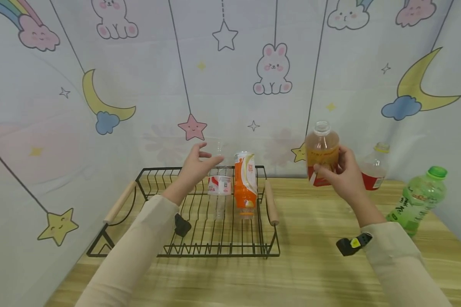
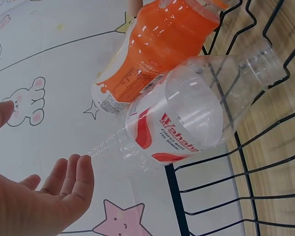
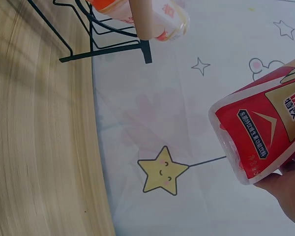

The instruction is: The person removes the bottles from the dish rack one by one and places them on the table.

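My right hand [image 1: 345,175] grips a plastic drink bottle [image 1: 322,147] with a gold and red label, held upright above the table with its capless mouth upward. In the right wrist view, the red lower part of that bottle [image 3: 255,128] shows. My left hand [image 1: 195,168] has its fingers loosely extended beside a clear water bottle [image 1: 219,186] with a red and white label. Whether they touch is unclear. That bottle leans neck-down in a black wire rack [image 1: 215,256]. To its right, an orange and white bottle [image 1: 246,181] leans the same way.
The rack has wooden side handles [image 1: 270,202]. On the table's right side stand a clear bottle [image 1: 373,168] with a red label and yellow cap ring, and a green bottle [image 1: 418,198] with a green cap. A patterned curtain [image 1: 230,98] hangs behind.
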The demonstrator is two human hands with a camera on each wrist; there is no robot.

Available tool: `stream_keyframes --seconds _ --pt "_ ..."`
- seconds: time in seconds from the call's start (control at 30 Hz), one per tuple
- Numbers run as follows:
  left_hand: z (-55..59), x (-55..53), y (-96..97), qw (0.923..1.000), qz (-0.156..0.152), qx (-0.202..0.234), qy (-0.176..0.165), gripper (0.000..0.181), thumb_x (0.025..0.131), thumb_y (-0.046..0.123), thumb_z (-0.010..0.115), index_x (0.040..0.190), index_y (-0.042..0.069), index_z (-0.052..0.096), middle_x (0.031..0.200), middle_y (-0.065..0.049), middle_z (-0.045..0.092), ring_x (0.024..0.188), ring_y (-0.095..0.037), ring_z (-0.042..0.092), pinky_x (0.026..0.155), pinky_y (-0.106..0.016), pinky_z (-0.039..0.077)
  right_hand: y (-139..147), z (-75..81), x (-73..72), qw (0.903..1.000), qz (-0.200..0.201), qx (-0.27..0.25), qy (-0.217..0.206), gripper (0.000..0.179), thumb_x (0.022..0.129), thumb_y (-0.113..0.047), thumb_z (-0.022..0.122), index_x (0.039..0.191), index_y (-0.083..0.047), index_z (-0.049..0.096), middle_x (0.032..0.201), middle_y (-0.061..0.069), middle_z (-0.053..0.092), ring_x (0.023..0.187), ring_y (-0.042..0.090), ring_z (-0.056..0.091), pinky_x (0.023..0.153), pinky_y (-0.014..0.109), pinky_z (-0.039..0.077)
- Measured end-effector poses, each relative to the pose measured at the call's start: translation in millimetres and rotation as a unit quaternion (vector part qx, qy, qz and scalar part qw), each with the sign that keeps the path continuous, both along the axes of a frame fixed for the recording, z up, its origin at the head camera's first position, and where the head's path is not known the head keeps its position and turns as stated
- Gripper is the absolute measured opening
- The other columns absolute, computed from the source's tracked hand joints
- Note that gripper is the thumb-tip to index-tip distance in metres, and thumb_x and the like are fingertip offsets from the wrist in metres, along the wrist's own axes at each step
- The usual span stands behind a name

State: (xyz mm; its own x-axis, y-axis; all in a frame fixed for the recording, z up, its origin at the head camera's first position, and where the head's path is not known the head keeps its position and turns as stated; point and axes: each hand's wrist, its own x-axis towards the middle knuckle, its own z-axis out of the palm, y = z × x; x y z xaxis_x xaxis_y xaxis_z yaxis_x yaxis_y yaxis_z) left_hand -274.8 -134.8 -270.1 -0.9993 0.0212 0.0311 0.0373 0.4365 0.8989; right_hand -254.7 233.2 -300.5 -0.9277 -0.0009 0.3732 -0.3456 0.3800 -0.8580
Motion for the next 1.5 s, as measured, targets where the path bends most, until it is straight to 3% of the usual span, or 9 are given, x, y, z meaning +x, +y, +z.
stream_keyframes --seconds 0.3,0.5,1.0,1.17,1.33,1.5 --pt "-11.1 -14.7 -2.7 0.9990 0.022 -0.019 0.033 0.084 0.087 0.045 0.066 0.153 0.021 0.019 0.144 -0.013 0.040 0.124 -0.033 0.047 0.098 -0.052 0.044 7 -12.9 -13.7 0.9997 -0.015 -0.012 -0.016 0.081 0.092 -0.030 0.065 0.150 -0.005 0.015 0.154 0.020 0.026 0.143 0.038 0.023 0.114 0.057 0.020" --pt "-17.3 -23.2 -3.2 0.9989 0.023 -0.029 0.029 0.087 0.087 0.043 0.067 0.153 0.019 0.018 0.146 -0.016 0.036 0.126 -0.036 0.044 0.102 -0.054 0.041 11 -28.3 -22.8 0.9981 -0.026 -0.018 -0.053 0.085 0.092 -0.037 0.064 0.151 -0.005 0.011 0.156 0.021 0.020 0.145 0.037 0.017 0.115 0.057 0.015" --pt "-33.2 -29.9 0.6 0.9962 0.016 -0.078 -0.034 0.101 0.084 0.037 0.074 0.154 0.014 0.005 0.156 -0.021 0.020 0.140 -0.038 0.028 0.110 -0.057 0.030 18 -59.8 -28.1 0.9906 -0.053 0.007 -0.125 0.096 0.091 -0.050 0.060 0.152 -0.003 0.002 0.155 0.027 0.018 0.143 0.043 0.020 0.111 0.061 0.024" --pt "-36.9 -30.8 0.2 0.9931 0.014 -0.091 -0.073 0.107 0.082 0.035 0.076 0.154 0.015 0.000 0.158 -0.020 0.012 0.141 -0.041 0.023 0.111 -0.059 0.027 20 -70.7 -30.2 0.9861 -0.063 0.001 -0.154 0.099 0.090 -0.053 0.059 0.151 -0.004 0.001 0.154 0.028 0.016 0.142 0.045 0.020 0.111 0.060 0.025" --pt "-42.9 -30.1 -0.1 0.9909 0.002 -0.083 -0.106 0.113 0.079 0.035 0.078 0.153 0.017 -0.005 0.158 -0.022 0.011 0.140 -0.042 0.024 0.111 -0.058 0.027 22 -82.0 -30.2 0.9838 -0.071 -0.007 -0.165 0.098 0.090 -0.052 0.059 0.151 -0.002 0.001 0.153 0.029 0.017 0.140 0.046 0.022 0.111 0.059 0.026" --pt "-49.0 -28.8 0.9 0.9919 -0.008 -0.064 -0.109 0.114 0.080 0.032 0.079 0.153 0.016 -0.007 0.156 -0.023 0.014 0.135 -0.042 0.033 0.107 -0.057 0.034 23 -90.3 -28.6 0.9808 -0.085 -0.014 -0.175 0.096 0.090 -0.050 0.060 0.148 0.001 0.003 0.152 0.030 0.018 0.139 0.045 0.025 0.111 0.057 0.028"
